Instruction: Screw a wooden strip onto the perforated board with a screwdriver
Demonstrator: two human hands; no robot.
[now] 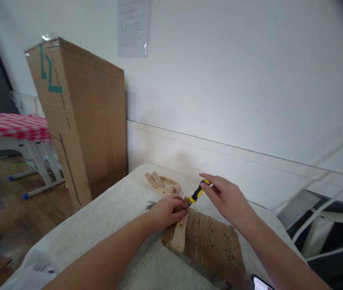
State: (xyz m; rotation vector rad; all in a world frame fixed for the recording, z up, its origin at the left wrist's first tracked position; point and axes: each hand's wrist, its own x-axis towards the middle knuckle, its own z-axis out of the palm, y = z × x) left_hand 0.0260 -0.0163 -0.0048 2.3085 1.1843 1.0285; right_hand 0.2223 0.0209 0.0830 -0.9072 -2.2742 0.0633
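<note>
My right hand (219, 189) grips the end of a yellow and black screwdriver (198, 192) between thumb and fingers. The screwdriver leans, its tip down at a pale wooden piece (181, 233) with holes in it. This piece lies along the left edge of a brown wooden board (210, 241) pitted with many small holes. Fingers of my left hand (173, 209) close around the upper part of the pale piece, beside the screwdriver tip. Whatever sits right under the tip is too small to make out.
More pale wooden pieces (162, 184) lie behind my left hand, with several screws (150, 205) near them on the white cloth (104, 225). A phone (262, 283) shows at the bottom right. A tall cardboard box (95, 121) stands left, against the wall (234, 80).
</note>
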